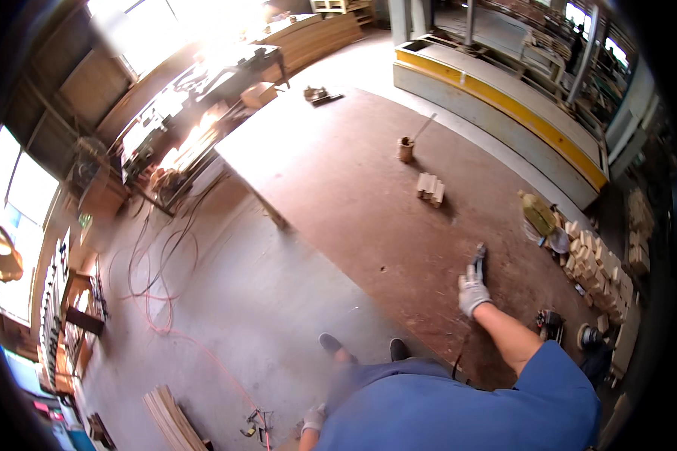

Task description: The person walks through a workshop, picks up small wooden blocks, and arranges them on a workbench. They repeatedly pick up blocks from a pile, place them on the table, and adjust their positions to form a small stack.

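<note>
My right hand [472,294], in a pale work glove, reaches over the brown tabletop [338,180]. Its fingers are closed around the near end of a short, dark metal hand tool [480,259] that looks like a hammer. Low beside my body hangs my left hand [314,418], also gloved; its fingers are too unclear to read. Farther up the table, a small stack of light wood blocks [430,189] sits near a brown pot [405,149] with a stick leaning out of it.
Many wood pieces [598,267] are heaped along the table's right side, by a yellowish plastic bottle [538,213]. A dark power tool [551,325] lies nearer me. Hoses [158,282] cross the floor at left, and boards [174,419] lie low left. A yellow-edged machine [496,105] stands beyond.
</note>
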The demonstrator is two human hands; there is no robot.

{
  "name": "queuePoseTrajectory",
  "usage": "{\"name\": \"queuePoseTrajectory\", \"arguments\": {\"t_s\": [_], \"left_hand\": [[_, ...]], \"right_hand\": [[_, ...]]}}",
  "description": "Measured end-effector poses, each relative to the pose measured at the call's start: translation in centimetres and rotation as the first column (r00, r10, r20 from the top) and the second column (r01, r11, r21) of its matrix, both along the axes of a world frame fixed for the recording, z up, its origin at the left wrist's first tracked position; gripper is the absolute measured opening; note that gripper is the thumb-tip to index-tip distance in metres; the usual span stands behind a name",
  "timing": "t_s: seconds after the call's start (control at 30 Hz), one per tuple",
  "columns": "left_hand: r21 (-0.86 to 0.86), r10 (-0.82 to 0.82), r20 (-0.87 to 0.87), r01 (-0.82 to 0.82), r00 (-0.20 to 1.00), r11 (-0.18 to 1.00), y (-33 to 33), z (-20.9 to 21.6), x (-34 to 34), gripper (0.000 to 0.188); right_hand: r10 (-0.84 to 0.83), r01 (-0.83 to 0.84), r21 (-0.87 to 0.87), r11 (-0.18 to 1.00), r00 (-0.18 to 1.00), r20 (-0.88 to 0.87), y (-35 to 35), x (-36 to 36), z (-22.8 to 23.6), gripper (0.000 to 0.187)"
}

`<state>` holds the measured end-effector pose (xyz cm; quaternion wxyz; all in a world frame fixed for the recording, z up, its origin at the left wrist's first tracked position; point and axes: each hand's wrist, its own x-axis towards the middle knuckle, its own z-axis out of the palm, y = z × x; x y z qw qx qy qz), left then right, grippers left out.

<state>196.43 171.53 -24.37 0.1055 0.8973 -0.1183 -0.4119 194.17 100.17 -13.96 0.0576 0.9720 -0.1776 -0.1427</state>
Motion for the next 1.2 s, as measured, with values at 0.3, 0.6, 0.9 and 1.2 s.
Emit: {"name": "queuePoseTrajectory", "arguments": {"t_s": [0.3, 0.6, 0.9, 1.2], "left_hand": [[0.231, -0.101, -0.097, 0.121, 0.99, 0.965, -0.7, 5.3, 9.0, 0.031], [-0.418, 0.648, -0.195, -0.66, 0.736, 0.624, 8.0, -7.2, 14.6, 0.028], [-0.297, 0.748, -0.259, -0.788, 0.611, 0.54, 10.1, -8.2, 14.2, 0.034], [-0.283, 0.921, -0.111, -0.9, 0.374, 0.331, 2.6, -0.6, 14.5, 0.031]], "right_hand": [[-0.443, 0.463, 0.038, 0.885, 0.865, -0.234, 5.7, 5.5, 7.8, 0.063], [-0.26, 0.291, 0.205, 0.934, 0.951, -0.164, 21.4, 19.3, 9.0, 0.068], [0.148, -0.177, 0.536, 0.825, 0.984, 0.097, 27.8, 30.0, 10.8, 0.043], [0.477, -0.155, 0.69, 0.707, 0.825, -0.303, 33.8, 42.1, 8.6, 0.04]]}}
